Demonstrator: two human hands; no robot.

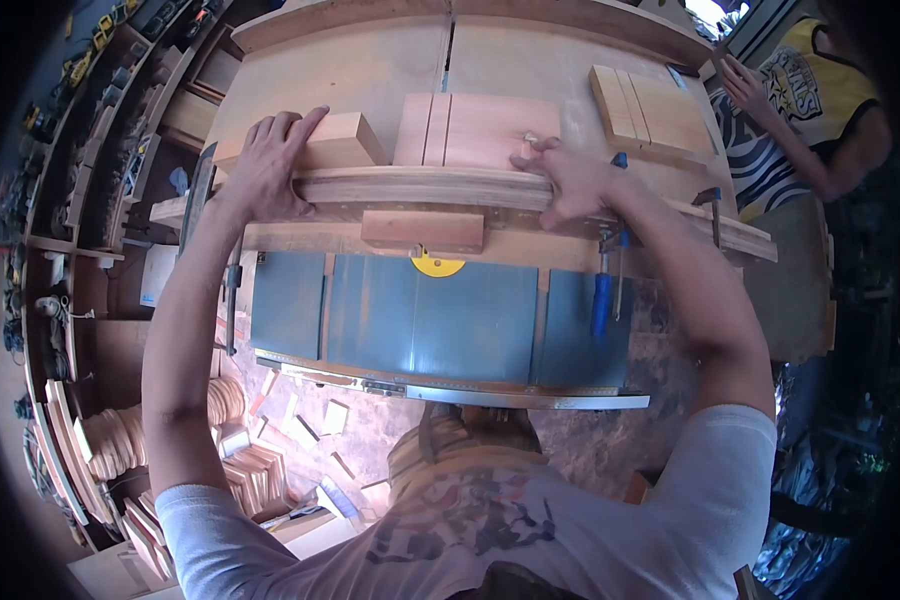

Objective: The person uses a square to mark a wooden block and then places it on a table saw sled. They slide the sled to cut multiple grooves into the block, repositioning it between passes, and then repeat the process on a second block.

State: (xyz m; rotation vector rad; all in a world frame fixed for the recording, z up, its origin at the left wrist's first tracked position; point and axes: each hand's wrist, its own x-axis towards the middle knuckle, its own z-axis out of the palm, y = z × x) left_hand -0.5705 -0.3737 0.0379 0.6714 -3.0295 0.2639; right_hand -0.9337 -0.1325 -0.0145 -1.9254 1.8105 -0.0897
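Observation:
My left hand straddles the wooden fence, its thumb on the near side and its fingers reaching over a thick pale wood block behind it. My right hand is closed over the same fence farther right, with fingertips curled at the near right corner of a pinkish board. That board lies flat against the fence and has two dark parallel grooves. In front of the fence sits a small reddish wood block, above the yellow round insert of the blue saw table.
Another grooved block lies at the back right. Clamps, one with a blue handle, hang at the fence. Shelves of tools line the left, with offcuts on the floor. A person in a yellow top is at right.

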